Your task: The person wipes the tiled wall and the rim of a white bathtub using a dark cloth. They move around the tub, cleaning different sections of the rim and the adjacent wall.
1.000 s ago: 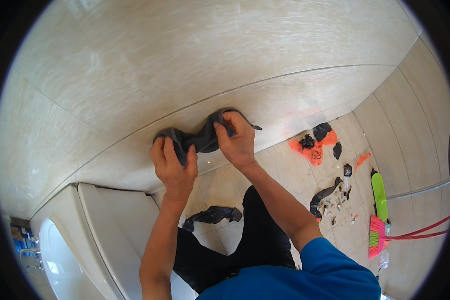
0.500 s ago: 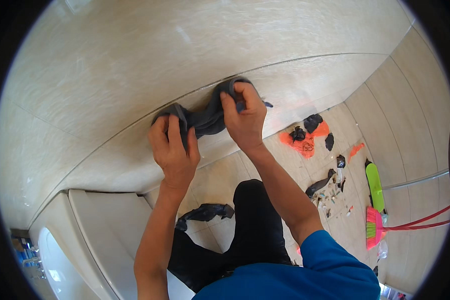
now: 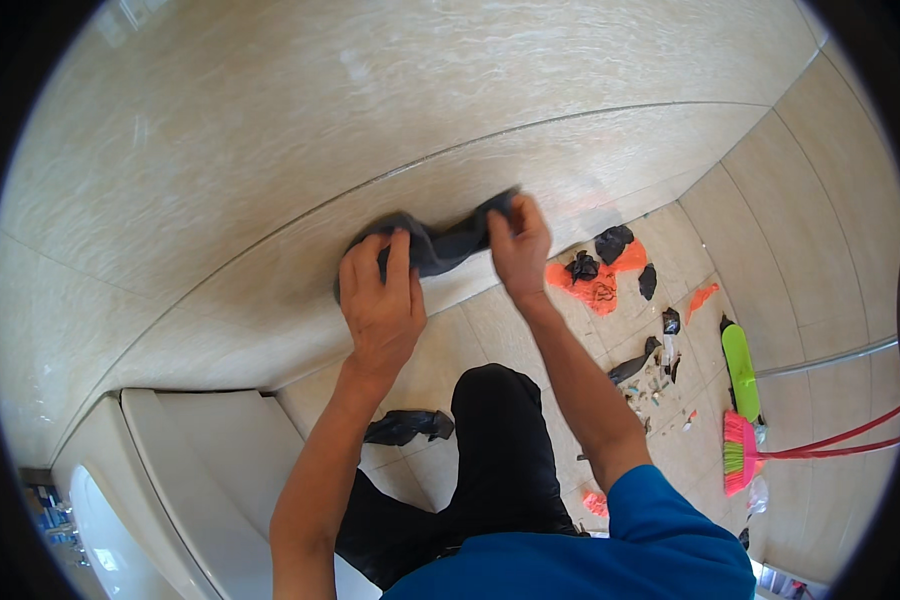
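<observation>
A dark grey cloth (image 3: 448,248) is stretched between my two hands, close against the beige tiled wall (image 3: 300,120) below its seam line. My left hand (image 3: 380,300) grips the bunched left end, fingers bent over the folds. The right end is pinched between the thumb and fingers of my right hand (image 3: 521,248), slightly smeared by motion. Under my left fingers, part of the cloth is hidden.
Lower left stands a white cabinet (image 3: 205,470) with a basin (image 3: 105,530). A black plastic bag (image 3: 405,427) lies near my knees. To the right are an orange bag (image 3: 595,290), litter (image 3: 650,392), a green dustpan (image 3: 738,370) and a pink broom (image 3: 739,455).
Both hands have shifted right and lower along the wall with the cloth. The cloth's right end has pulled out from a rolled curl into a straighter strip.
</observation>
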Available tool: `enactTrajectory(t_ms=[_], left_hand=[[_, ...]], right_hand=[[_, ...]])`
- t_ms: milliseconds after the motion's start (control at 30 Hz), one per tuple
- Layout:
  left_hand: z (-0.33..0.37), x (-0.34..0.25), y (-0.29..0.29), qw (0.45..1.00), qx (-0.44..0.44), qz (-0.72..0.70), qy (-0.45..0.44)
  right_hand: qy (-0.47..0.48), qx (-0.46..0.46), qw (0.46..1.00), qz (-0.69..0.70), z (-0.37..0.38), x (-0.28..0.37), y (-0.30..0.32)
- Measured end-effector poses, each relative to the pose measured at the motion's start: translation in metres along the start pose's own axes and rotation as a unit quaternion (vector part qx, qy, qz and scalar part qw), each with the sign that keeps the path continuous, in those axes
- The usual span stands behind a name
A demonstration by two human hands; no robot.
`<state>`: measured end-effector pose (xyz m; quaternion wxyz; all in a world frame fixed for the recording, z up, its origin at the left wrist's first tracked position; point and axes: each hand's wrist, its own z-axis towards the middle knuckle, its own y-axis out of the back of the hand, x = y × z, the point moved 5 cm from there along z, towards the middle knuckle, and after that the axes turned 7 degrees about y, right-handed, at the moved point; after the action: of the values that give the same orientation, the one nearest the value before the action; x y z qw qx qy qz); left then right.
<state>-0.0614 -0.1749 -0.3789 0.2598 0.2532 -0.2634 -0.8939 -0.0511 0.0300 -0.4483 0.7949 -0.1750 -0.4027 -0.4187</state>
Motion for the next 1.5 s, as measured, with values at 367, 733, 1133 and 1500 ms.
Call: enactTrajectory(t_ms=[367, 733, 1133, 1500], left_hand=[[0.02, -0.038, -0.05, 0.996, 0.04, -0.038, -0.066], [-0.001, -0.053, -0.099, 0.987, 0.149, -0.032, -0.044], [-0.069, -0.013, -0.129, 0.966, 0.239, -0.081, 0.06], [-0.127, 0.012, -0.177, 0.885, 0.171, -0.24, 0.36]], right_hand=[[0.011, -0.076, 0.984, -0.164, 0.053, -0.034, 0.061], [-0.07, -0.06, 0.962, -0.259, 0.044, -0.106, 0.091], [-0.334, -0.007, 0.934, -0.128, -0.058, -0.207, 0.054], [-0.563, -0.015, 0.794, 0.229, -0.126, -0.262, 0.015]])
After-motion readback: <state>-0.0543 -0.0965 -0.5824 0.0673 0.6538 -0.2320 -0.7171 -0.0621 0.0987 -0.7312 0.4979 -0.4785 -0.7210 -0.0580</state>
